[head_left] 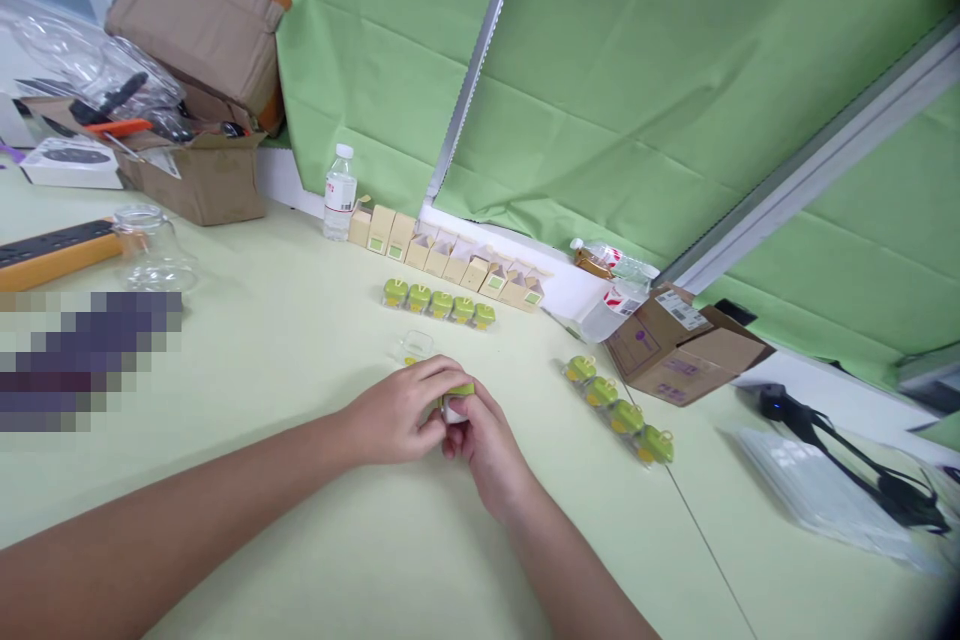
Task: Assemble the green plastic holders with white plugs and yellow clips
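Note:
My left hand (394, 410) and my right hand (491, 450) meet at the middle of the table, closed around a small green-and-white container (456, 406). Fingers cover most of it; a green edge shows on top and a white part below. Just beyond my left hand stands a small clear tub (416, 347) with something yellow at its bottom. Farther back is a row of small clear containers with green lids (441, 305). To the right of my hands runs a second, slanting row of green-lidded containers (613, 405).
Several small cream cartons (450, 255) line the wall beside a water bottle (340, 192). More bottles (615, 305) and a cardboard box (679, 345) stand at right, near black headphones (847, 460). At left are a power strip (60, 253), a clear jar (150, 245) and filled boxes (202, 175).

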Motion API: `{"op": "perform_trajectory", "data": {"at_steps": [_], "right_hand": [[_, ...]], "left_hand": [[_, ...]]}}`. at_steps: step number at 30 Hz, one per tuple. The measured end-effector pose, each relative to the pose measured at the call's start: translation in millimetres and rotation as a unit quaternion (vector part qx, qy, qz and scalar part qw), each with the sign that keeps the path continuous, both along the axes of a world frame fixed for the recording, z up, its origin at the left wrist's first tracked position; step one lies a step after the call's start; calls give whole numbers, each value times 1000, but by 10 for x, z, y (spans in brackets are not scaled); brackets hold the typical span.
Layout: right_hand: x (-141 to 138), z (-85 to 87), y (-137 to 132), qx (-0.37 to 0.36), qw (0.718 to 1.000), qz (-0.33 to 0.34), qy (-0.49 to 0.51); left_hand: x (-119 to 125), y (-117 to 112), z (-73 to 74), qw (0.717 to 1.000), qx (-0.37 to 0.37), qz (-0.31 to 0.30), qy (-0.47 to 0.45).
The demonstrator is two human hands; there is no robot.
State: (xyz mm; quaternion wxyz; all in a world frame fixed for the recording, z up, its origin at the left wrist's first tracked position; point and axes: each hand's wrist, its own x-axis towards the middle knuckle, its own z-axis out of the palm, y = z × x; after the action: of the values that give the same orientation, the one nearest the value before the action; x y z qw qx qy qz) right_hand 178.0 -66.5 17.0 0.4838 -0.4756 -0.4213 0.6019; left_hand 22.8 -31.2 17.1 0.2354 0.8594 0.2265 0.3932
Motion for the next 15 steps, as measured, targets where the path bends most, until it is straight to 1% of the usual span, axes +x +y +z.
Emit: {"op": "perform_trajectory", "data": {"at_steps": [4, 8, 10, 12, 15], "right_hand": [[22, 73, 8, -14, 998, -11, -53], [12, 137, -2, 23, 989, -17, -143], [13, 133, 1, 40, 985, -11, -166], [23, 111, 13, 48, 985, -15, -167], [46, 74, 37, 57, 986, -31, -156]], "left_hand": [[-36, 5, -2, 1000, -23, -13, 8], [-74, 9, -23, 999, -24, -29, 38], [-86, 18, -36, 998, -22, -17, 56], [-94, 34, -42, 998, -22, 3, 62], [-101, 62, -24, 999, -26, 21, 35]]}}
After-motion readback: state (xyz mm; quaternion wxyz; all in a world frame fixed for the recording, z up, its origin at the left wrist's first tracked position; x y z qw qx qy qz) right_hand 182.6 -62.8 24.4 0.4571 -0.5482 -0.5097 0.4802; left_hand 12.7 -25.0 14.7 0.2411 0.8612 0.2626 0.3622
